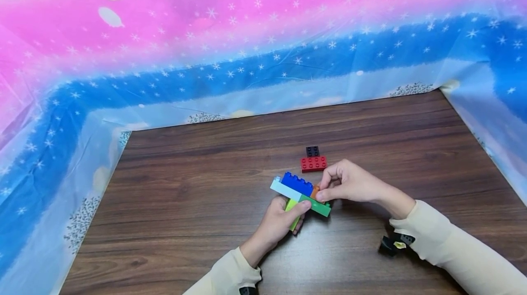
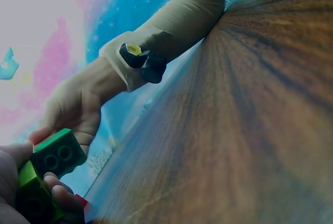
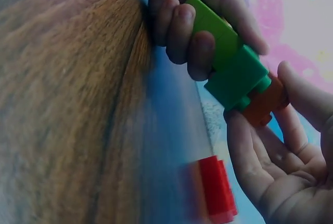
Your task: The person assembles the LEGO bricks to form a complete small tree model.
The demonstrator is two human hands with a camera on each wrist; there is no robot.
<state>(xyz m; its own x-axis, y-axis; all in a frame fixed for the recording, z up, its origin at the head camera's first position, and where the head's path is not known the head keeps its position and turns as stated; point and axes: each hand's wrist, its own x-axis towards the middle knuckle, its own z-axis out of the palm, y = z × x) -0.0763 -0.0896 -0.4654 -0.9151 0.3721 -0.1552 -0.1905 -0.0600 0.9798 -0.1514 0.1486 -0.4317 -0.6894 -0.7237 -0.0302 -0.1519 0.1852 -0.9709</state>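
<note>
Gripping lime brick (image 3: 217,40) with left hand (image 1: 278,219), right hand (image 1: 349,183) pinching orange brick (image 3: 266,102), far table edge (image 1: 284,116) well away

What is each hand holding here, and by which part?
The left hand holds the joined toy bricks by the lime-green brick underneath; the right hand pinches the orange brick on top by its sides.

Blue brick (image 1: 297,185), green brick (image 1: 317,206), orange brick (image 3: 268,102): moulded in smooth plastic. Red brick (image 1: 314,164), black brick (image 1: 312,151): moulded in studded plastic. Tabletop (image 1: 185,194): finished in smooth, softly glossy wood grain. Backdrop (image 1: 247,73): made of creased cloth. Right sleeve (image 1: 440,238): sewn from matt cloth.
</note>
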